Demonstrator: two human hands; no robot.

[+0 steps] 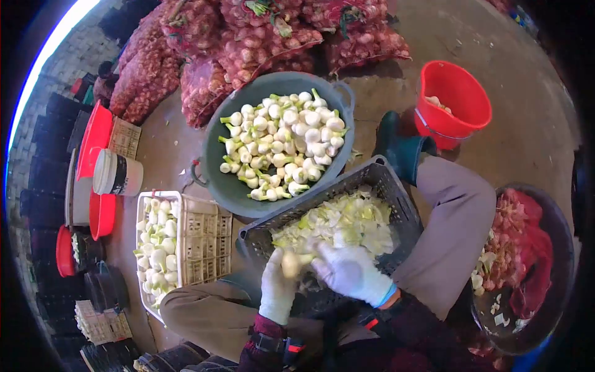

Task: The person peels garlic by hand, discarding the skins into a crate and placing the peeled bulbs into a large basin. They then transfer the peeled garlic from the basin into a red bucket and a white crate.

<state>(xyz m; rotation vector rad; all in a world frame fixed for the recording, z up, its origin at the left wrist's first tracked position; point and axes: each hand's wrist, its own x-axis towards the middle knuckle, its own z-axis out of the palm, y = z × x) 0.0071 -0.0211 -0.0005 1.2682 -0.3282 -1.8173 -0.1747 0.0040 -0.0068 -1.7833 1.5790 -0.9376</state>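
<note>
My left hand (279, 286), in a white glove, grips a pale garlic bulb (290, 264) whose stem points to the right. My right hand (354, 273), also gloved and somewhat blurred, has its fingers curled close to the stem; what they hold is hidden. Both hands are over the near side of a black plastic crate (403, 197) that contains loose peeled skins (347, 217). Beyond the crate, a large grey basin (214, 146) holds many trimmed white bulbs (285, 139).
A white crate (207, 239) of bulbs stands left, beside my knee. At right are a red bucket (455, 105) and a dark tub (561, 273) with unpeeled bulbs and red netting (533, 260). Full mesh sacks (248, 49) line the back; a white pail (118, 173) is far left.
</note>
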